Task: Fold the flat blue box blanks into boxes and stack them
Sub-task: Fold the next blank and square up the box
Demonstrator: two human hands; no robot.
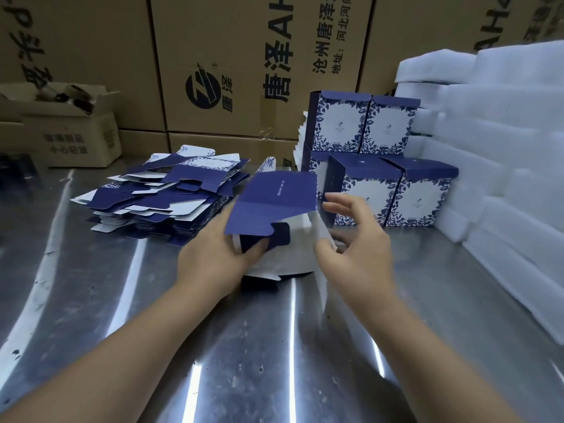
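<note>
A half-folded blue and white box blank [274, 206] is held above the steel table [91, 300] in the middle of the head view. My left hand [216, 254] grips its lower left edge, thumb on a dark blue flap. My right hand [357, 239] is at its right side, fingers spread and loosely curved, pinching a white flap near the thumb. A messy pile of flat blue blanks [164, 196] lies to the left. Folded boxes [381, 166] with blue leaf print stand stacked in two layers behind, on the right.
White foam sheets [503, 132] are piled along the right side. Large brown cartons [244, 65] with black print form a wall at the back. A small open carton [76, 132] sits at the back left.
</note>
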